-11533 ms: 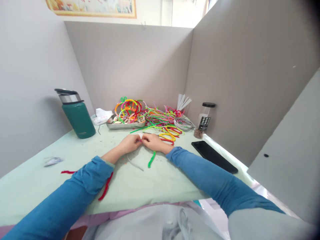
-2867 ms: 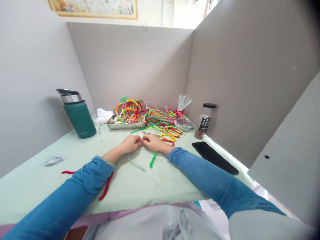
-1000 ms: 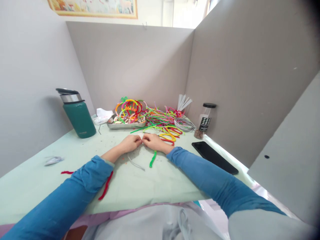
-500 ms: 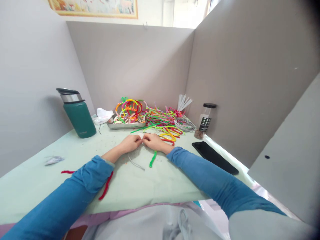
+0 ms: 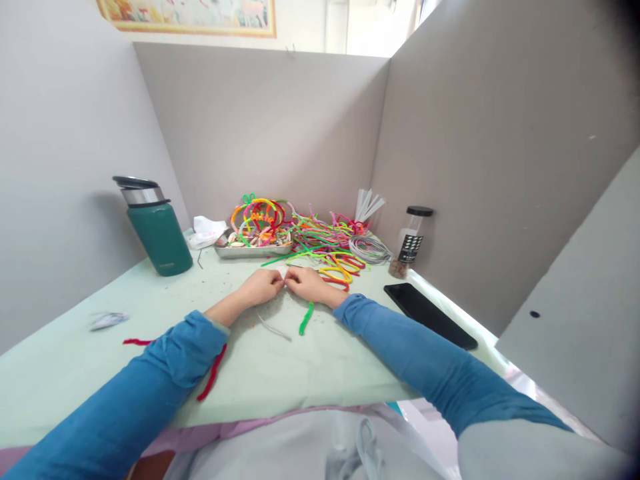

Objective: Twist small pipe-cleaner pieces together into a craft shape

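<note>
My left hand [image 5: 262, 287] and my right hand [image 5: 305, 284] meet at the middle of the table, fingertips pinched together and touching. What lies between them is too small and too covered to name. A white bit [image 5: 282, 271] shows just behind the fingertips. In front of the hands lie a thin grey wire [image 5: 273, 328] and a short green pipe cleaner [image 5: 306, 319]. A red pipe cleaner [image 5: 213, 375] runs under my left forearm. Beside my right wrist are scissors with yellow handles [image 5: 336, 274] and a red-orange loop [image 5: 336, 283].
A metal tray [image 5: 254, 252] holds shells and pipe-cleaner shapes, beside a heap of coloured pipe cleaners [image 5: 325, 233] and a coil of grey wire [image 5: 369, 249]. A green bottle [image 5: 159, 239] stands left. A clear jar [image 5: 407, 243] and black phone [image 5: 430, 316] are right. Grey partitions enclose the table.
My hands stay pinched together at the same spot, with only tiny finger shifts. A pinkish bit seen at the fingertips in the oldest frame is now barely visible. The other things have not moved.
</note>
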Demonstrator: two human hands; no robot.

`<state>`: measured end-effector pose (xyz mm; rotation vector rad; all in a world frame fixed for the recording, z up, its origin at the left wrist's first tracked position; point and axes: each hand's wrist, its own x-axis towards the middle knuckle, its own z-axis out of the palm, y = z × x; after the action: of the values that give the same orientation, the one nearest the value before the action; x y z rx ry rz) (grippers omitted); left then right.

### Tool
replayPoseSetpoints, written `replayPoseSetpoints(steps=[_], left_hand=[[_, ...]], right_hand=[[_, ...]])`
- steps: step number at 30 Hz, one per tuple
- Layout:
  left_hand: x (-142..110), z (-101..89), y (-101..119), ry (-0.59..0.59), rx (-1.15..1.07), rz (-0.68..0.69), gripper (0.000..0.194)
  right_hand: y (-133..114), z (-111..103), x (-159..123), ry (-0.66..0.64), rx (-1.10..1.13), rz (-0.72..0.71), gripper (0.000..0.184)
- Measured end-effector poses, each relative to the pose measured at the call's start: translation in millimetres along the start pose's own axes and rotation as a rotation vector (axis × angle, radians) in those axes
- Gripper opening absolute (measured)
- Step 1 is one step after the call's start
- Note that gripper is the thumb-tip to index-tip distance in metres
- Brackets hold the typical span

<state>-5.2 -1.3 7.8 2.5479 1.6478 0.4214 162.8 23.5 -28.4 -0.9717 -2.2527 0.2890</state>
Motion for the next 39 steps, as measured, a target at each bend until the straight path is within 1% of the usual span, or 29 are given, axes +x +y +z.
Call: replayPoseSetpoints(steps=[20, 29, 39], left_hand=[[-0.6, -0.1, -1.1, -0.005, -0.013, 0.025, 0.021], [-1.8, -1.7, 1.9, -0.009, 0.003, 0.022, 0.02], [-1.1, 0.1, 0.0, 0.01, 0.022, 0.036, 0.022]], right_hand=[[-0.3, -0.9, -0.7, -0.001, -0.013, -0.002, 0.013], [0.7, -0.2, -0.3, -0.001, -0.012, -0.004, 0.013], [1.7, 0.4, 0.1, -0.005, 0.007, -0.007, 0.013]])
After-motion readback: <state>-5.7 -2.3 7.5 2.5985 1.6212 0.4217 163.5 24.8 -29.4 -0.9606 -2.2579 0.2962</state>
